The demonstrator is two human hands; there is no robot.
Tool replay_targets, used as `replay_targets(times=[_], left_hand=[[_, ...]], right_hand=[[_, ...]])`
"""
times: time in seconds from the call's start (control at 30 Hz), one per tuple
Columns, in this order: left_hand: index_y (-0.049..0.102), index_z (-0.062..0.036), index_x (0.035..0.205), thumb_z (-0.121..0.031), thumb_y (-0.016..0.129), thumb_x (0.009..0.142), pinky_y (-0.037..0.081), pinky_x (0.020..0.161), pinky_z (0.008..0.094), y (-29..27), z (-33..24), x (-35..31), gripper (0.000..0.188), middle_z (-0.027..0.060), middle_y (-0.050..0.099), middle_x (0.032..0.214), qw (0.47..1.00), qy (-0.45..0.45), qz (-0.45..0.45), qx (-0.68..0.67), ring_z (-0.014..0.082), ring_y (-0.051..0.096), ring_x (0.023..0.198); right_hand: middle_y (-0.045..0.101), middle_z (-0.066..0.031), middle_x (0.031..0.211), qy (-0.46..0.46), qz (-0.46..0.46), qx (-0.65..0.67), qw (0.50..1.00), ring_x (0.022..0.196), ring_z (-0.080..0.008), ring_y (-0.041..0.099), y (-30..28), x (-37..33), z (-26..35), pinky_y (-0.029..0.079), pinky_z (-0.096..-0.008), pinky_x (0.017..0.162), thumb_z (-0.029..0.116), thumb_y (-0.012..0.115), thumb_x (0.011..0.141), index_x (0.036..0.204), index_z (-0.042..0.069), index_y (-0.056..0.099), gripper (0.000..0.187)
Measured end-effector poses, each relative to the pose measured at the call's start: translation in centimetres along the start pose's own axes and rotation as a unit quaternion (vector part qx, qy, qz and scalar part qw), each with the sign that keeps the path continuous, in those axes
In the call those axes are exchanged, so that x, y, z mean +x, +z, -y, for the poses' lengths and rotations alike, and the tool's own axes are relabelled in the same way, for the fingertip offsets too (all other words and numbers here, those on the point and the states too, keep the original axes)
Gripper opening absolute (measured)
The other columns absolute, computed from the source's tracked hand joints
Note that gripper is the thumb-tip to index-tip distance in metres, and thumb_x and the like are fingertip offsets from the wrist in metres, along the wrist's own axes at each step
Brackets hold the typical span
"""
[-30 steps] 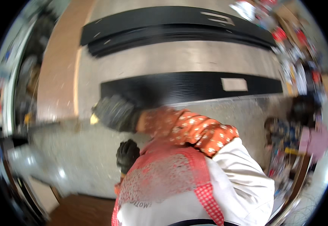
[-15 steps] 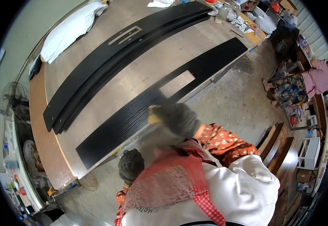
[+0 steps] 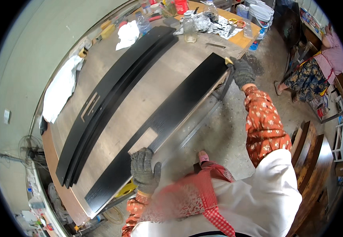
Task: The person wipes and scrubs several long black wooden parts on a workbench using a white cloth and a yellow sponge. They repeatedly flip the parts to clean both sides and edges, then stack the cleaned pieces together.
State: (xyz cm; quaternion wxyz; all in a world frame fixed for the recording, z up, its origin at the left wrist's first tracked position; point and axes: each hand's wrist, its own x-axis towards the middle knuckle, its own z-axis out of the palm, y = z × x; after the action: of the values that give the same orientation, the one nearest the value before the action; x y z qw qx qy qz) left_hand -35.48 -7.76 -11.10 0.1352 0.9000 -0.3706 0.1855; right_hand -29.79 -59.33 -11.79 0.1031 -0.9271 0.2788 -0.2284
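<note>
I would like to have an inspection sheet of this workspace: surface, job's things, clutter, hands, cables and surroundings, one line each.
Surface: brownish table top, faintly smudged.
Job's things: black panel with a pale rectangle; small yellowish block at its far end; stacked black panels behind.
Clutter: white cloth, glass jar and crumpled silvery sheet toward the far end.
Hands: both gloved; left hand open at the panel's near edge, beside the rectangle; right hand gripping the block.
Cables: thin loop below the table's near corner, possibly cord.
Surroundings: fan at left; wooden boards and another person at right.
</note>
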Motion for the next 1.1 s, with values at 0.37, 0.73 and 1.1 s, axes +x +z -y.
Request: replay_targets(times=[0.37, 0.73, 1.1], left_hand=[[0.057, -0.0135, 0.130, -0.020, 0.075, 0.070, 0.044, 0.078, 0.0521, 2.6, 1.5, 0.7, 0.063, 0.0106, 0.059, 0.101, 0.984, -0.064, 0.119, 0.115, 0.0332, 0.057, 0.094], [0.068, -0.0054, 0.110, -0.021, 0.070, 0.083, 0.052, 0.076, 0.0440, -4.7, 6.3, 11.2, 0.031, 0.0177, 0.068, 0.093, 0.986, -0.085, 0.138, -0.041, 0.0362, 0.065, 0.086], [0.062, -0.0114, 0.121, -0.030, 0.078, 0.074, 0.051, 0.079, 0.0439, -0.9, 1.0, 4.8, 0.053, 0.0144, 0.064, 0.101, 0.979, -0.059, 0.194, -0.024, 0.0347, 0.063, 0.090]], right_hand=[[0.065, -0.0227, 0.114, 0.165, -0.108, 0.212, 0.957, 0.107, -0.0404, 0.061, 1.0, -0.6, -7.3, 0.047, -0.0458, 0.090, 0.046, 0.056, 0.092, 0.118, 0.008, 0.066, 0.048], [0.067, -0.0180, 0.117, 0.170, -0.067, 0.300, 0.936, 0.107, -0.0285, 0.065, -1.4, -2.4, -3.6, 0.048, -0.0373, 0.093, 0.033, 0.063, 0.093, 0.122, 0.006, 0.065, 0.039], [0.064, -0.0189, 0.121, 0.101, -0.077, 0.257, 0.958, 0.113, -0.0346, 0.060, -3.6, 1.5, -2.5, 0.045, -0.0419, 0.098, 0.043, 0.057, 0.093, 0.126, 0.010, 0.063, 0.047]])
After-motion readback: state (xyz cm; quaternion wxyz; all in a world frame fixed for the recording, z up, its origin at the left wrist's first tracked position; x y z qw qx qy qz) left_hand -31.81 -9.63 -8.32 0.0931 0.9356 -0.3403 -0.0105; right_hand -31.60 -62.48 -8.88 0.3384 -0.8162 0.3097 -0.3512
